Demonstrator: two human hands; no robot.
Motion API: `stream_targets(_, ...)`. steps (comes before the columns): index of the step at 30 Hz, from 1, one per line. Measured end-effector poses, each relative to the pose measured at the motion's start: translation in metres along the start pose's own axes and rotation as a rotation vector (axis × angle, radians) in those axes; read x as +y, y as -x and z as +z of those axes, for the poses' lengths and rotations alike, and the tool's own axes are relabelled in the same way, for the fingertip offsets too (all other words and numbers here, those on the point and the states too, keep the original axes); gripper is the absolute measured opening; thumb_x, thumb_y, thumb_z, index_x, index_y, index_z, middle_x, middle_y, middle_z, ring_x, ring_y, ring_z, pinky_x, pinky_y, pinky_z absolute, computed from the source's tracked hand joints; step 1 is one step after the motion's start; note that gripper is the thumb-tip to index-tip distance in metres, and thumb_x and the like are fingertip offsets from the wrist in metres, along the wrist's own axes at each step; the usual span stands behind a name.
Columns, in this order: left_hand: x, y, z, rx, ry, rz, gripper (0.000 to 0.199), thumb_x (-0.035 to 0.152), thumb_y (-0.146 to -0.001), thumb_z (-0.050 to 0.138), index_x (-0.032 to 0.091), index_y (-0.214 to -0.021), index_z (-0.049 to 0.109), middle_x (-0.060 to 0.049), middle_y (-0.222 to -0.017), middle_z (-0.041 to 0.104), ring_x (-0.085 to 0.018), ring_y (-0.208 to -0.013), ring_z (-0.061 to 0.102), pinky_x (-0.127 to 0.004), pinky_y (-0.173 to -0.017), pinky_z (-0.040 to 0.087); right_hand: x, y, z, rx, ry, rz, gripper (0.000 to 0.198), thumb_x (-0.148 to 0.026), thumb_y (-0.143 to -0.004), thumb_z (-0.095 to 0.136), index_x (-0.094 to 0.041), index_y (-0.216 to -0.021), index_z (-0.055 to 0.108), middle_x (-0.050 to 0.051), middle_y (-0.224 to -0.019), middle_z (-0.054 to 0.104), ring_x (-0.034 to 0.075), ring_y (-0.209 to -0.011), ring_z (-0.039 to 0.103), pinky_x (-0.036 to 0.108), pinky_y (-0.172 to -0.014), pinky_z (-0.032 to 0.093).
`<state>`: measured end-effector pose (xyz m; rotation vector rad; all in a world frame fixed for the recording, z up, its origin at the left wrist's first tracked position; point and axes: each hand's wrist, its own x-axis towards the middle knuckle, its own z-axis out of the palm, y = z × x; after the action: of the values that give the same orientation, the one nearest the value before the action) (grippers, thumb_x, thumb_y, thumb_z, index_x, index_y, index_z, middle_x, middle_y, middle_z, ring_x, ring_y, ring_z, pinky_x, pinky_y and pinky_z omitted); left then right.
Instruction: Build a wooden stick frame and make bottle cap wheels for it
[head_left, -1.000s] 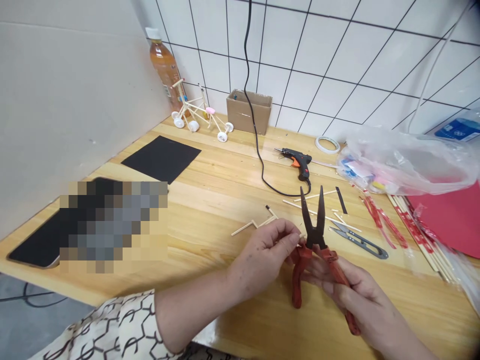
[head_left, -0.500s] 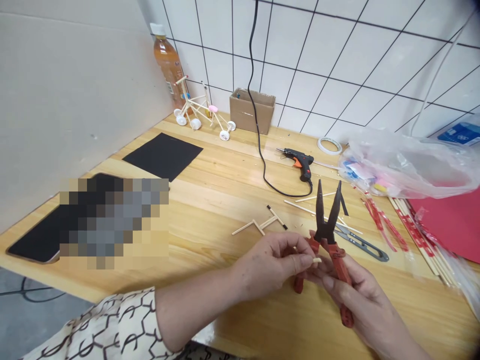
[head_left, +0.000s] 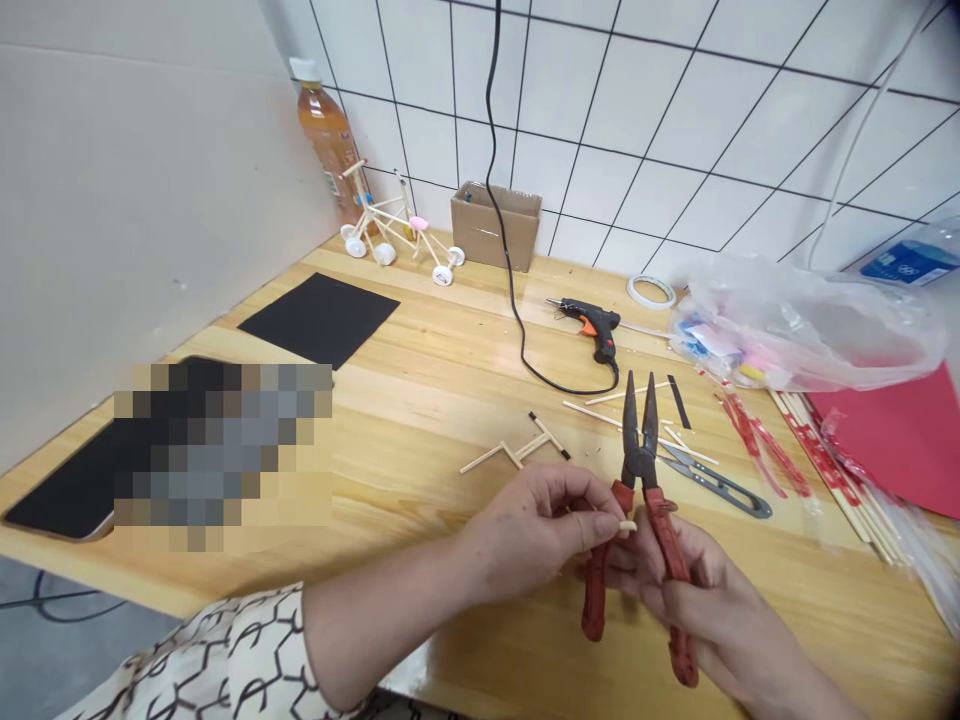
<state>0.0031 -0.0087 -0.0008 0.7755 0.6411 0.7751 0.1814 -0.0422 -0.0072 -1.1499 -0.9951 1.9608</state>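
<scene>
Between the thumb and fingers of my left hand [head_left: 559,525] is a short piece of wooden stick [head_left: 628,526], its pale end poking out. My right hand [head_left: 697,585] is wrapped around the red handles of the long-nose pliers [head_left: 641,460], whose dark jaws point up and stand slightly apart. The stick piece is just beside the pliers' left handle, below the jaws. On the table ahead of my left hand lies a small frame of glued sticks [head_left: 517,447] with black-tipped crosspiece ends. Grey thread snips [head_left: 716,480] rest behind the pliers.
A glue gun [head_left: 592,325] with its cord lies farther back. Behind are a stick tricycle model [head_left: 397,225], a cardboard box [head_left: 495,230], a bottle [head_left: 326,140] and a tape roll [head_left: 651,291]. Black sheet [head_left: 319,318] is left; plastic bag [head_left: 810,320] and wooden sticks [head_left: 832,470] are right.
The pliers' jaws have come closer together, and the pliers have dropped slightly in view. My left hand keeps its pinch on the stick piece. The whole view has shifted a little.
</scene>
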Motion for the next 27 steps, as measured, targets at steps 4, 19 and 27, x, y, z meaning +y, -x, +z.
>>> stream_targets(4,0.004,0.001,0.0,-0.009,0.003,-0.018,0.037,0.046,-0.063,0.074,0.012,-0.067,0.059,-0.001,-0.065,0.057,-0.01,-0.059,0.052,-0.025,-0.061,0.043,-0.002,-0.003,-0.002,-0.112,-0.138,0.017,0.023,-0.017,-0.06,0.064,-0.022,-0.082,0.062,0.004,-0.087,0.062,0.025,-0.099,0.059,0.04,-0.086,0.046)
stream_targets(19,0.026,0.009,-0.003,0.224,-0.251,0.302,0.01,0.022,-0.083,0.053,0.014,-0.077,0.054,0.003,-0.063,0.052,-0.007,-0.058,0.043,-0.019,-0.054,0.035,-0.02,0.017,-0.012,0.165,0.805,-0.307,0.033,-0.017,-0.072,0.061,-0.031,-0.101,0.067,0.003,-0.12,0.06,0.027,-0.119,0.049,0.035,-0.097,0.044)
stream_targets(27,0.024,0.009,-0.001,0.233,-0.311,0.304,0.01,0.022,-0.082,0.05,0.015,-0.074,0.051,0.004,-0.061,0.044,-0.008,-0.058,0.04,-0.021,-0.054,0.032,-0.019,0.013,-0.011,0.125,0.92,-0.372,0.033,-0.014,-0.074,0.059,-0.032,-0.101,0.067,0.001,-0.125,0.058,0.026,-0.123,0.046,0.031,-0.098,0.043)
